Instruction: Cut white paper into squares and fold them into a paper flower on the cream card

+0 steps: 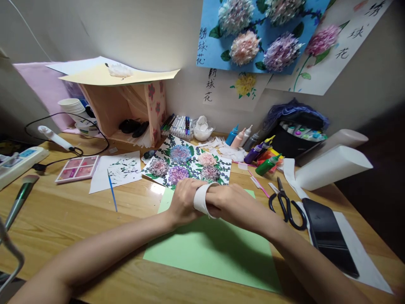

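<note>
My left hand and my right hand meet above a light green paper sheet on the wooden desk. Both hands pinch a curled white paper strip that loops between them. Just beyond the hands lies a flower picture with pink and purple paper blooms on a leafy white ground.
Black scissors and a dark phone lie to the right. Paint bottles, a marker case and white rolls stand at the back right. A blue brush, spattered paper and a pink palette sit at the left.
</note>
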Tool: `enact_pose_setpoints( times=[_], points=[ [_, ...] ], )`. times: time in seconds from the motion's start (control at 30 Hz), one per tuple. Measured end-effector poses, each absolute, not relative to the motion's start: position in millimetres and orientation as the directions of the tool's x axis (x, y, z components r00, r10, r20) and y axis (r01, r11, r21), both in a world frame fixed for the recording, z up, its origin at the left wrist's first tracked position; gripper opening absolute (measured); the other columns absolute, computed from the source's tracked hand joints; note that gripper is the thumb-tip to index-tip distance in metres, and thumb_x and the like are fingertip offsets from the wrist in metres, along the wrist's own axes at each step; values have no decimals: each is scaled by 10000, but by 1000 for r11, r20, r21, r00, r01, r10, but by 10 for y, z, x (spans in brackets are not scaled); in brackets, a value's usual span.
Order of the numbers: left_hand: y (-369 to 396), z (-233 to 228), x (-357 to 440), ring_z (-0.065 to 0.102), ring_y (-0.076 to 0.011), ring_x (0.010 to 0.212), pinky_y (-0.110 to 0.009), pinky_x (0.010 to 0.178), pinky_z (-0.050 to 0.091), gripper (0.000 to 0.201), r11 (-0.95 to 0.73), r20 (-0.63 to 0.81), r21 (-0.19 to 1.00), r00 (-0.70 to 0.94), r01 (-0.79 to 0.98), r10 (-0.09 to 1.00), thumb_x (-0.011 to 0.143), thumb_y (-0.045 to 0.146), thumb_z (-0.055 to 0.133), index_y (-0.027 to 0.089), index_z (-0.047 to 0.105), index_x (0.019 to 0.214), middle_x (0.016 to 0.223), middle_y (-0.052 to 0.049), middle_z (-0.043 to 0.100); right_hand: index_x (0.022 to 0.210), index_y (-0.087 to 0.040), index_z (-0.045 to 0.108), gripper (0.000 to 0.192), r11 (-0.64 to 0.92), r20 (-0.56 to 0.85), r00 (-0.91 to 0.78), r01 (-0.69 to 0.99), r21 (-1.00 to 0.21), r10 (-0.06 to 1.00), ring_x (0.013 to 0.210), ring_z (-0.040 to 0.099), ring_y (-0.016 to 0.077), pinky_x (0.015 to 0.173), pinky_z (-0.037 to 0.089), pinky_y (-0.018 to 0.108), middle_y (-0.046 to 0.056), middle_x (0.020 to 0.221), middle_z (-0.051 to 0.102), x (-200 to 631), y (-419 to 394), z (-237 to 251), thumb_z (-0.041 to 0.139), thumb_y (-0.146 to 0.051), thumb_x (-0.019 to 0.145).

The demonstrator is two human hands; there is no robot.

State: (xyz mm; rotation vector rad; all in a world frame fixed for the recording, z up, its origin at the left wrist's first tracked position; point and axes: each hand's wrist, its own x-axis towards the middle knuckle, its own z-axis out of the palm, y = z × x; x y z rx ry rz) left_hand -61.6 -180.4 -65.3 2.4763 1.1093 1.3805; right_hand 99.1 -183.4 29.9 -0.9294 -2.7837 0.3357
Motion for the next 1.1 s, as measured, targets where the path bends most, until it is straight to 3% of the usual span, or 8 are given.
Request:
enact_pose_setpoints(
  times=[0.07, 0.2, 0.83, 1.0, 1.1],
  points=[
    [-1789, -656, -620, 530, -209, 785, -336, 675, 363, 425, -700, 689, 439, 289, 564, 665, 708, 426, 608, 158, 500, 1019, 883, -75, 607, 742, -146, 621, 142, 787, 160, -779, 560, -258, 606, 616, 490, 102, 521, 308, 226, 24, 714, 602, 1022, -1816, 353, 513, -112, 829],
    [-1761, -668, -625, 524, -199, 776, -331, 662, 375, 439, -644, 658, 482, 240, 594, 713, 698, 452, 614, 149, 493, 992, 869, -72, 589, 779, -140, 608, 130, 794, 264, -754, 530, -299, 602, 704, 516, 127, 591, 363, 230, 48, 767, 604, 1068, -1741, 374, 497, -132, 846],
    [-1735, -660, -633, 528, -198, 799, -330, 672, 395, 449, -651, 662, 467, 251, 599, 706, 711, 438, 619, 166, 468, 1035, 910, -71, 585, 788, -146, 641, 156, 801, 385, -711, 445, -401, 588, 739, 573, 133, 640, 450, 254, 54, 782, 649, 1071, -1647, 308, 500, -142, 856],
    [-1731, -628, -779, 541, -212, 826, -350, 689, 423, 504, -634, 648, 467, 250, 617, 720, 690, 470, 624, 163, 474, 1059, 946, -87, 586, 792, -171, 648, 108, 673, 494, -463, 427, -604, 736, 724, 591, 141, 680, 479, 282, 41, 767, 651, 1155, -1593, 287, 563, -227, 827],
    [-1746, -633, -939, 551, -214, 843, -343, 689, 434, 521, -625, 637, 452, 261, 637, 726, 679, 462, 631, 162, 471, 1073, 964, -91, 584, 790, -166, 647, 127, 550, 481, -266, 405, -731, 835, 735, 597, 152, 691, 491, 300, 49, 782, 649, 1299, -1533, 159, 576, -269, 816]
  ],
)
